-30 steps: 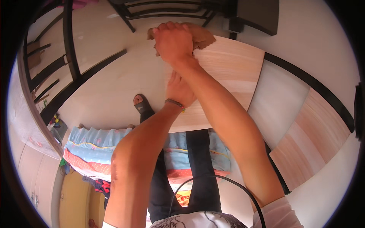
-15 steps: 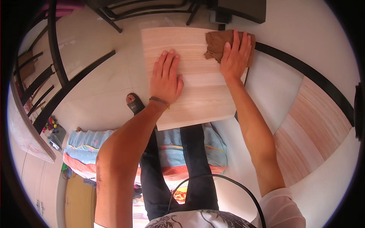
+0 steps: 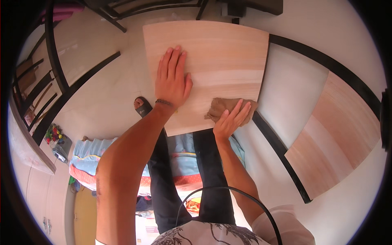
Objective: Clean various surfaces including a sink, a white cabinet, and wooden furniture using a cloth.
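Brown cloth (image 3: 228,108) sits at the wooden surface's (image 3: 212,53) near right edge under my right hand (image 3: 230,120), fingers spread; left hand (image 3: 172,79) flat, bracing. I advise even pressure, overlapping strokes

Left hand (image 3: 172,79) flat, right hand (image 3: 230,119) pressing.

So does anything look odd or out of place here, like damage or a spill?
Nothing stands out. The left hand lies flat on the pale wooden board, the right hand presses a crumpled brown cloth near its right edge. No spill or damage shows.
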A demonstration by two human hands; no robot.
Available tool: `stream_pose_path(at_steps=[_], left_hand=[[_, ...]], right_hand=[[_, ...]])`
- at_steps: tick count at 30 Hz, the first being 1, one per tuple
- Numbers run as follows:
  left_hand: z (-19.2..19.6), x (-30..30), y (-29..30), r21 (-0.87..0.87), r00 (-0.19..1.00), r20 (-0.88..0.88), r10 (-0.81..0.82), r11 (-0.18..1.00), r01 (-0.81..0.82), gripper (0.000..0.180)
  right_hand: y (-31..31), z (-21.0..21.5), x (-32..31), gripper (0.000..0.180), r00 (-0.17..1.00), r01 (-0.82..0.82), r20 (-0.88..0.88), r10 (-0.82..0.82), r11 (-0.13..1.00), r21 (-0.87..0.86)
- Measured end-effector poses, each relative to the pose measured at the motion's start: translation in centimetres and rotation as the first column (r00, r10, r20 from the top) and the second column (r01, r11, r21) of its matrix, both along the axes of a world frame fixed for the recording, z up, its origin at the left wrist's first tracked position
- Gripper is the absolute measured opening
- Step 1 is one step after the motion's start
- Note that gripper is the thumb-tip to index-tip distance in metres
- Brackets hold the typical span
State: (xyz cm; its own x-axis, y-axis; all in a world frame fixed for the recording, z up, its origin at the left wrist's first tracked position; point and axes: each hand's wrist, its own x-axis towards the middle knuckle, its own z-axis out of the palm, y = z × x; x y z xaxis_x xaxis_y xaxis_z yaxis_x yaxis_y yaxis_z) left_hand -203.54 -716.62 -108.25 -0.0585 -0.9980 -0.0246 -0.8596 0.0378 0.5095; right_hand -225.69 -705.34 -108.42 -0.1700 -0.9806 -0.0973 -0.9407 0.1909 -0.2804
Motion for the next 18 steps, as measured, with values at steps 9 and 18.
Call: stream_pose_path(at_steps=[9,18], left_hand=[[-1.2,-0.6,1.6,-0.033,1.000,0.029,-0.010,0.999,0.011,0.062],[-2.2,-2.9,2.7,-0.092,0.999,0.028,-0.030,0.995,0.033,0.060]], right_hand=[[-2.1,-2.2,-0.4,0.061,0.997,0.066,-0.038,-0.067,0.997,-0.036],[-17.8,-4.4,4.3,0.059,0.998,-0.003,-0.057,-0.015,0.955,-0.298]])
